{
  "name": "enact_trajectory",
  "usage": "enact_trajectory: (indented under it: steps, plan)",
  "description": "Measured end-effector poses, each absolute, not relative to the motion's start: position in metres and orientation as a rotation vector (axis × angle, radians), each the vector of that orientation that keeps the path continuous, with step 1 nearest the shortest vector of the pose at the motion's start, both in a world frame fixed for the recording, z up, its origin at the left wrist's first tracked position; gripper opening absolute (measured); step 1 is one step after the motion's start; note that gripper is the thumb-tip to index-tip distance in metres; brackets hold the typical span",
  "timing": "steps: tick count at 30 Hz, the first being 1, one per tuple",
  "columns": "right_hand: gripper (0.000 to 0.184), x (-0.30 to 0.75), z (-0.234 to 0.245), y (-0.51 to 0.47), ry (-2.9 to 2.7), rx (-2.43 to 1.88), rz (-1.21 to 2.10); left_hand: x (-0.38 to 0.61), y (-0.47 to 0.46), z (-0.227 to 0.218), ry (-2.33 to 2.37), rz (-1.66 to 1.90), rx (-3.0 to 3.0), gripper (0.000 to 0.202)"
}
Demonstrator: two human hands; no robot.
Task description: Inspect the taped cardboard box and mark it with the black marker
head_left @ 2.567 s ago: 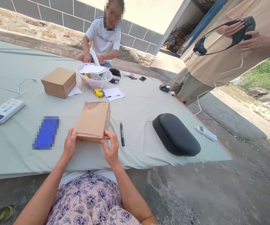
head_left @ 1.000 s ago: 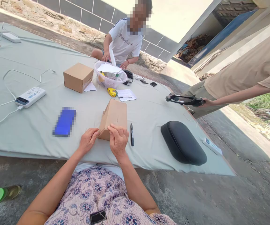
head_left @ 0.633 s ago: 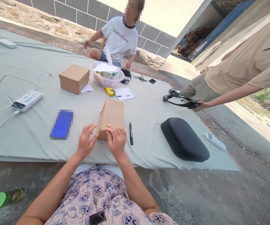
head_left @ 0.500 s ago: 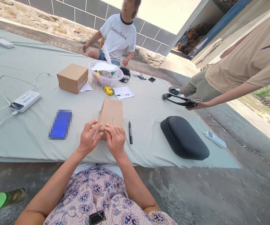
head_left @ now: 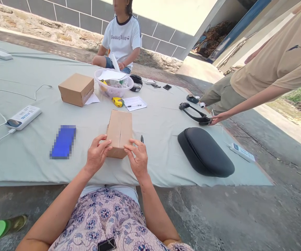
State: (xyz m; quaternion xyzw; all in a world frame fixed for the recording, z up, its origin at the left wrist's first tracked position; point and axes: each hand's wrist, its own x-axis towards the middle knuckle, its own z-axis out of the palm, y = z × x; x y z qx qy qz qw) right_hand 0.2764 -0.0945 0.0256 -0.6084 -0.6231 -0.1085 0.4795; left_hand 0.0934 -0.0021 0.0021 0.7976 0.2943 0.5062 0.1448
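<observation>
A small brown cardboard box [head_left: 120, 129] lies on the cloth-covered table in front of me, its top flaps meeting along a middle seam. My left hand [head_left: 97, 153] pinches the box's near left corner between thumb and fingers. At the near right corner, my right hand [head_left: 137, 157] grips the edge in the same way. A black marker pen [head_left: 142, 139] lies just right of the box, mostly hidden behind my right hand. Left of the box is a blue pixelated rectangle [head_left: 63, 142].
A second cardboard box [head_left: 76, 89], a plastic basket [head_left: 114, 87], a yellow tape measure [head_left: 117, 101] and a paper sheet [head_left: 137, 103] are farther back. A black case [head_left: 205, 152] lies right, a power bank [head_left: 23, 118] left. One person sits opposite; another holds a black headset [head_left: 194, 113].
My right hand has moved from the top of the box to its near right corner, now covering much of the marker. The seated person has shifted, and the headset is tilted lower.
</observation>
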Motion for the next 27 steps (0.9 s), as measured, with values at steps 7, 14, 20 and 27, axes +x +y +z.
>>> enact_trajectory:
  steps: [7,14,20,27]
  plan:
    - [0.028,0.283,-0.015,-0.096,-1.231,-1.348,0.048,0.095,-0.003,0.001,0.847,1.543,2.314,0.019]
    - [0.027,0.287,-0.057,-0.096,-1.394,-1.684,0.15,0.096,-0.005,-0.001,0.939,1.525,2.283,0.021]
    - [0.02,0.283,-0.066,-0.098,-1.438,-1.737,0.103,0.096,-0.006,-0.004,0.954,1.538,2.263,0.022]
    - [0.026,0.284,-0.066,-0.1,-1.439,-1.695,0.085,0.095,-0.005,-0.005,0.942,1.643,2.298,0.019]
